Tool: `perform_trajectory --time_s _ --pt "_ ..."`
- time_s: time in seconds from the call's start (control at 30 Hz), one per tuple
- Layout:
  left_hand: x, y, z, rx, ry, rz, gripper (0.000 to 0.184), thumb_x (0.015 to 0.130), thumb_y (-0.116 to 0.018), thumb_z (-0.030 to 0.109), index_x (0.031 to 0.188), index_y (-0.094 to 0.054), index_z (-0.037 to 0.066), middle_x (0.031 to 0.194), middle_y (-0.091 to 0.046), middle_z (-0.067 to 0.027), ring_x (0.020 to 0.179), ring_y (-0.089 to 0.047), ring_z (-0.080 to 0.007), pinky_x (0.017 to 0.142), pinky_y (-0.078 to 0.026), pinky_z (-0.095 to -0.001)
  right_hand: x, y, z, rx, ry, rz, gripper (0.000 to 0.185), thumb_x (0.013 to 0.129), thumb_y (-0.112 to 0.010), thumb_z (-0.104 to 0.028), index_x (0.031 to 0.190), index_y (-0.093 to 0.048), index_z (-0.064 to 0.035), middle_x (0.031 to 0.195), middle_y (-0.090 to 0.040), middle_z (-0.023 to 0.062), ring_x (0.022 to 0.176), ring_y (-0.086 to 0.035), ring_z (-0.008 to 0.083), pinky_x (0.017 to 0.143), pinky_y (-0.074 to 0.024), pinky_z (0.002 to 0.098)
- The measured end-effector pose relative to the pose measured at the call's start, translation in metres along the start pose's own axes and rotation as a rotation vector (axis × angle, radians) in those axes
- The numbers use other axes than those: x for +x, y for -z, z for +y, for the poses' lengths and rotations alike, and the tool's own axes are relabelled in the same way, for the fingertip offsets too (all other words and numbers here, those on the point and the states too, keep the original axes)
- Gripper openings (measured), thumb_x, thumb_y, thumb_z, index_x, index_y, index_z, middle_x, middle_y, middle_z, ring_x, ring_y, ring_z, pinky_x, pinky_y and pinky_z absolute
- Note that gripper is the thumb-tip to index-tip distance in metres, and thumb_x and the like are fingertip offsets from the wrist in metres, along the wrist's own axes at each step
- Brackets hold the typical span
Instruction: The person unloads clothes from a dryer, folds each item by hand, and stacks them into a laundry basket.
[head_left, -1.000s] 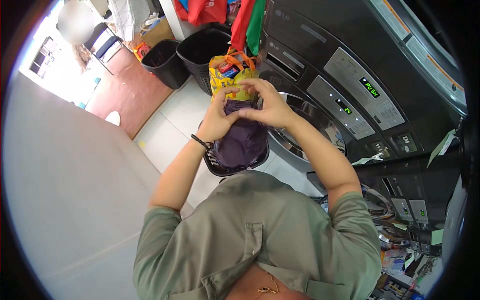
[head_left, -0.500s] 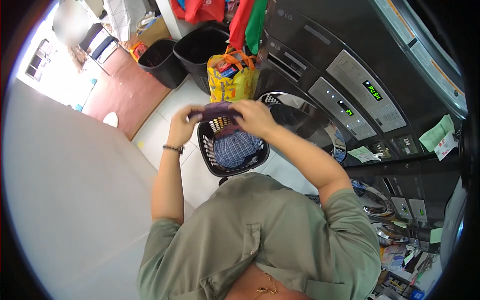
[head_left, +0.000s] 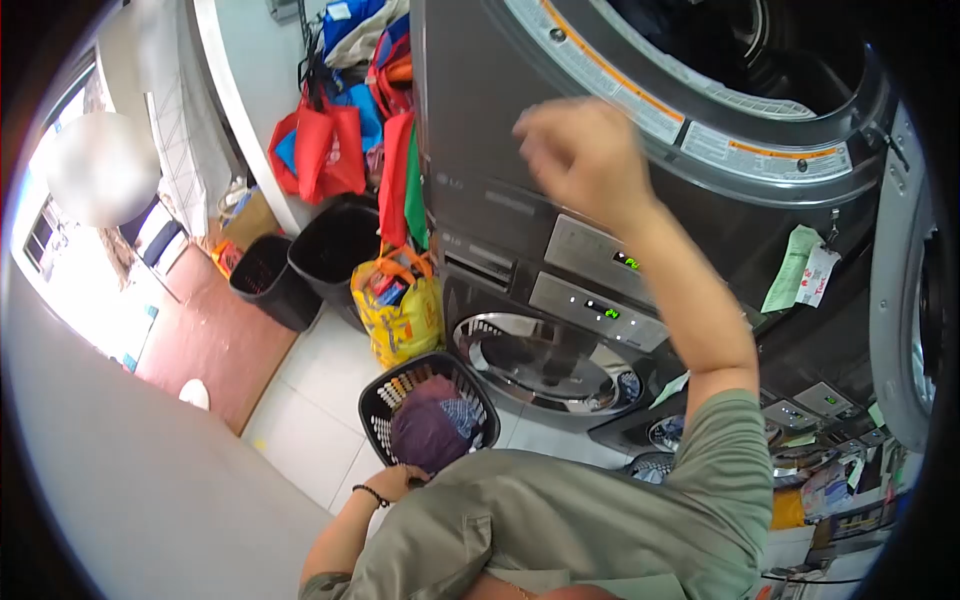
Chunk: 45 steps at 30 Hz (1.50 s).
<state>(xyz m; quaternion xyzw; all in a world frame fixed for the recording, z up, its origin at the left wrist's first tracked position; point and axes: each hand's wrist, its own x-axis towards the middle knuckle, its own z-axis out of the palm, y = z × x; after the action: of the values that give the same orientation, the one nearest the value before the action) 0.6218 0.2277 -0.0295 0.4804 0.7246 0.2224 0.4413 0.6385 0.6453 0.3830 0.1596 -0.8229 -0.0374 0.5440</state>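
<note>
A black laundry basket (head_left: 485,415) with slotted sides stands on the tiles, with a dark purple garment (head_left: 425,435) and blue checked cloth (head_left: 462,415) inside. My left hand (head_left: 405,479), a beaded bracelet at its wrist, is closed at the basket's near edge; its fingertips are partly hidden. Raised in front of the stacked dark machines is my right hand (head_left: 585,155), slightly blurred, with loosely bent fingers apart and nothing visible in them. Just beyond it, the upper machine's round opening (head_left: 690,125) shows a dark drum.
The swung-out round door (head_left: 905,290) is at the right. A lower machine door (head_left: 545,365) is closed beside the basket. A yellow bag (head_left: 400,315), black bins (head_left: 335,245) and hanging red bags (head_left: 320,150) stand beyond. A pale wall (head_left: 150,450) runs along the left.
Both hands let go of the purple garment, which now lies in the basket. My right hand rose toward the upper machine; my left dropped to the basket's near edge. The view swung right.
</note>
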Motion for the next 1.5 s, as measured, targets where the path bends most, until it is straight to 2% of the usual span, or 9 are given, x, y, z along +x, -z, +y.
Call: perform_trajectory --time_s 0.13,0.27,0.37,0.57,0.63,0.87,1.07,1.2,1.5 --pt "0.017 0.033 0.026 -0.106 0.210 0.009 0.043 0.086 -0.068 0.030 0.120 -0.061 0.005 0.114 -0.065 -0.0142 0.106 -0.062 -0.0241 0.091 -0.049 -0.0361 0.082 0.064 0.114 -0.701 -0.216 0.061 0.028 0.084 -0.058 -0.032 0.105 -0.068 -0.0148 0.100 -0.070 0.0071 0.095 -0.064 0.0292 0.082 -0.0462 0.0506" --pt "0.036 0.077 0.042 -0.273 0.167 0.488 0.041 0.087 -0.068 0.022 0.121 -0.058 0.001 0.109 -0.066 -0.0093 0.098 -0.062 -0.0180 0.087 -0.049 -0.0287 0.102 0.088 0.197 -0.590 -1.022 -0.778 0.074 0.074 -0.064 -0.058 0.119 -0.062 0.0010 0.124 -0.058 0.0239 0.115 -0.057 0.0367 0.094 -0.0462 0.0430" --pt "0.060 0.089 0.046 -0.719 0.010 0.768 0.037 0.089 -0.065 0.013 0.122 -0.056 0.000 0.107 -0.065 -0.0063 0.096 -0.061 -0.0144 0.085 -0.049 -0.0270 0.067 0.066 0.275 -0.612 -0.761 -0.788 0.056 0.081 -0.067 -0.038 0.120 -0.061 0.0026 0.112 -0.064 0.0260 0.107 -0.062 0.0378 0.091 -0.0481 0.0380" --pt "0.052 0.088 0.089 -0.941 -0.022 0.672 0.033 0.092 -0.063 0.015 0.121 -0.056 0.002 0.110 -0.063 -0.0036 0.096 -0.060 -0.0121 0.084 -0.048 -0.0264 0.111 0.092 0.222 -0.156 -0.576 0.411 0.047 0.082 -0.069 -0.030 0.116 -0.061 0.0011 0.105 -0.067 0.0186 0.097 -0.065 0.0263 0.078 -0.0501 0.0324" --pt "0.044 0.083 0.101 -1.020 -0.013 0.609 0.033 0.092 -0.062 0.019 0.121 -0.057 0.004 0.110 -0.063 -0.0036 0.096 -0.060 -0.0113 0.077 -0.048 -0.0258 0.139 0.104 0.157 0.156 -0.053 0.557 0.014 0.094 -0.057 -0.012 0.099 -0.065 -0.0005 0.084 -0.066 0.0027 0.076 -0.059 0.0104 0.069 -0.0461 0.0241" --pt "0.025 0.133 0.186 -0.718 -0.427 0.742 0.055 0.080 -0.074 0.006 0.127 -0.046 0.000 0.116 -0.059 -0.0111 0.108 -0.058 -0.0204 0.093 -0.048 -0.0351 0.137 0.072 -0.087 0.554 0.415 0.233 0.024 0.085 -0.065 -0.015 0.104 -0.063 -0.0009 0.099 -0.065 0.0121 0.086 -0.065 0.0199 0.071 -0.0512 0.0289" --pt "0.005 0.158 0.179 -0.004 -0.532 0.876 0.057 0.082 -0.070 0.009 0.132 -0.044 0.000 0.125 -0.055 -0.0134 0.113 -0.055 -0.0232 0.097 -0.045 -0.0354 0.067 0.035 -0.175 1.195 -0.150 -0.483 0.032 0.089 -0.064 -0.018 0.118 -0.059 -0.0039 0.104 -0.067 0.0038 0.091 -0.063 0.0141 0.078 -0.0496 0.0270" --pt "-0.009 0.174 0.157 -0.084 -0.391 0.982 0.055 0.081 -0.068 0.005 0.129 -0.044 -0.001 0.124 -0.057 -0.0131 0.109 -0.057 -0.0224 0.094 -0.046 -0.0345 0.026 0.009 -0.182 1.896 -0.761 -0.364 0.022 0.094 -0.057 -0.011 0.114 -0.058 -0.0020 0.104 -0.065 0.0047 0.096 -0.061 0.0120 0.087 -0.0491 0.0288" --pt "-0.017 0.243 0.028 -0.267 -0.177 1.228 0.041 0.078 -0.055 -0.007 0.119 -0.056 -0.003 0.098 -0.068 -0.0116 0.091 -0.063 -0.0154 0.082 -0.049 -0.0281 -0.122 -0.139 -0.134 1.253 -1.540 -0.327 0.023 0.093 -0.059 -0.024 0.102 -0.066 -0.0038 0.091 -0.066 0.0000 0.084 -0.059 0.0092 0.076 -0.0444 0.0232"
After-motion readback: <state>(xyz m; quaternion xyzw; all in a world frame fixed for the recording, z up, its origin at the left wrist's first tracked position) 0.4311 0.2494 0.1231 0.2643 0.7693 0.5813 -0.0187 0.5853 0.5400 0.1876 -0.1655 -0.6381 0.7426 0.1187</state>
